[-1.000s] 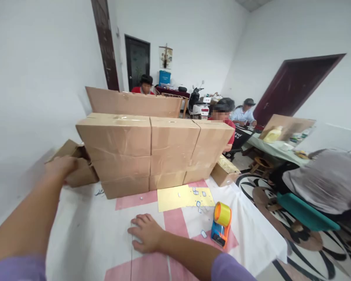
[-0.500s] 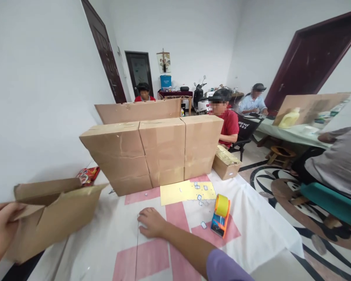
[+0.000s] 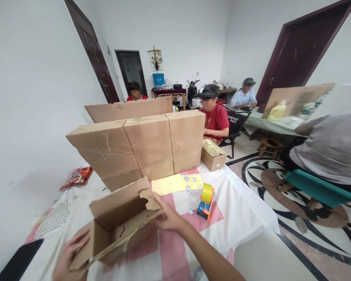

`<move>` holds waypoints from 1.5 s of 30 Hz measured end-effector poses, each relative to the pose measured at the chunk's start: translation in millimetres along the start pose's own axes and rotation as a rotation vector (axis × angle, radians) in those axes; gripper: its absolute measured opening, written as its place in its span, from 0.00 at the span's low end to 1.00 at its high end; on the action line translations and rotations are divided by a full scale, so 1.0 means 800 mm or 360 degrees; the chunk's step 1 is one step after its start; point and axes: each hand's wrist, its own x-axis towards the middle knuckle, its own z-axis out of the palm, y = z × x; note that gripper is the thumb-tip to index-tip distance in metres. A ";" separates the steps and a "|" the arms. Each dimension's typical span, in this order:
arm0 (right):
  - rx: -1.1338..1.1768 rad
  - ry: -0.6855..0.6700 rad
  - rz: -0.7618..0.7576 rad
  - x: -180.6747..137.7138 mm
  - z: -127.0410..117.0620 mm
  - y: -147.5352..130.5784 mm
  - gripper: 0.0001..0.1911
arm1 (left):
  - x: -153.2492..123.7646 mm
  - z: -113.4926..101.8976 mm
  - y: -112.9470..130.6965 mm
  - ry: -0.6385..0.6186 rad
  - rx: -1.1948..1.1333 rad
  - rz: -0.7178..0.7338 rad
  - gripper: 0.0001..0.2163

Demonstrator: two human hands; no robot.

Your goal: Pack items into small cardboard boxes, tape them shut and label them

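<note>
On the near left of the cloth-covered desk (image 3: 245, 203), my left hand (image 3: 71, 253), fingers half curled, holds the left flap of an open carton (image 3: 142, 236), which is in front of the stacked boxes (image 3: 150, 146). At its right end, my right hand (image 3: 167, 216) grips a ragged flap, partly closed; farther right, the tape dispenser (image 3: 205, 205) sits just beside a yellow sheet (image 3: 165, 185).

On the chair (image 3: 238, 125) I am reading white letters, "JEEYO"; smaller marks are standing under them. On the blue box (image 3: 158, 80) and the packet (image 3: 77, 177), I am seeing only unclear print.
</note>
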 end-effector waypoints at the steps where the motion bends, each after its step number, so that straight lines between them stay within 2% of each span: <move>1: -0.0083 0.0019 -0.0015 -0.011 -0.010 -0.005 0.55 | -0.008 0.023 0.004 0.0044 -0.0176 0.0004 0.11; 3: -0.0226 0.0034 0.0027 -0.031 -0.026 -0.010 0.53 | -0.017 0.060 0.012 0.0067 -0.0466 -0.0049 0.11; 6: -0.0370 0.0116 0.0112 -0.055 -0.038 -0.011 0.52 | -0.016 0.091 0.022 -0.0054 -0.0662 -0.0292 0.18; 10: -0.0455 0.0294 0.0134 -0.067 -0.038 -0.014 0.49 | -0.006 0.101 0.029 0.0097 -0.1050 -0.0490 0.43; 12: -0.0439 0.0348 0.0163 -0.067 -0.036 -0.019 0.43 | -0.004 0.101 0.031 0.0061 -0.1207 -0.0604 0.53; 13: -0.0424 0.0367 0.0177 -0.065 -0.035 -0.022 0.39 | -0.004 0.100 0.033 0.0005 -0.1246 -0.0684 0.55; 15: -0.0402 0.0433 0.0195 -0.061 -0.032 -0.028 0.28 | -0.005 0.097 0.038 -0.0075 -0.1255 -0.0837 0.53; 18: -0.0383 0.0619 0.0236 -0.049 -0.028 -0.032 0.13 | -0.005 0.091 0.048 -0.0016 -0.1223 -0.1000 0.41; 20: -0.0364 0.0739 0.0257 -0.040 -0.026 -0.031 0.07 | -0.005 0.087 0.057 0.0018 -0.1273 -0.1055 0.37; 23: -0.0316 0.0819 0.0265 -0.029 -0.023 -0.025 0.06 | -0.003 0.079 0.069 -0.0055 -0.1285 -0.0963 0.38; 26: -0.0260 0.0846 0.0250 -0.027 -0.020 -0.023 0.07 | -0.002 0.074 0.076 -0.0168 -0.1075 -0.0772 0.36; 29: -0.0226 0.0862 0.0098 -0.034 -0.021 -0.029 0.08 | 0.000 0.074 0.078 -0.0192 -0.0907 -0.0684 0.33; 32: -0.0186 0.0757 -0.0147 -0.045 -0.027 -0.041 0.06 | 0.000 0.076 0.077 -0.0212 -0.0893 -0.0676 0.33; 34: -0.0187 0.0628 -0.0220 -0.051 -0.034 -0.048 0.07 | 0.001 0.077 0.075 -0.0384 -0.0940 -0.0614 0.33; 38: -0.0169 0.0476 -0.0113 -0.055 -0.047 -0.052 0.25 | 0.003 0.080 0.069 -0.0823 -0.0865 -0.0302 0.45; 41: -0.0063 0.0513 -0.0009 -0.048 -0.054 -0.047 0.34 | 0.004 0.083 0.059 -0.0876 -0.0824 -0.0088 0.54; 42: -0.0049 0.0527 0.0043 -0.045 -0.057 -0.044 0.33 | 0.004 0.084 0.056 -0.0875 -0.0829 -0.0020 0.56; 44: -0.0048 0.0572 0.0202 -0.036 -0.061 -0.036 0.23 | 0.005 0.085 0.051 -0.0853 -0.0815 0.0110 0.59; 45: -0.0026 0.0600 0.0302 -0.031 -0.064 -0.032 0.23 | 0.005 0.085 0.050 -0.0844 -0.0797 0.0148 0.60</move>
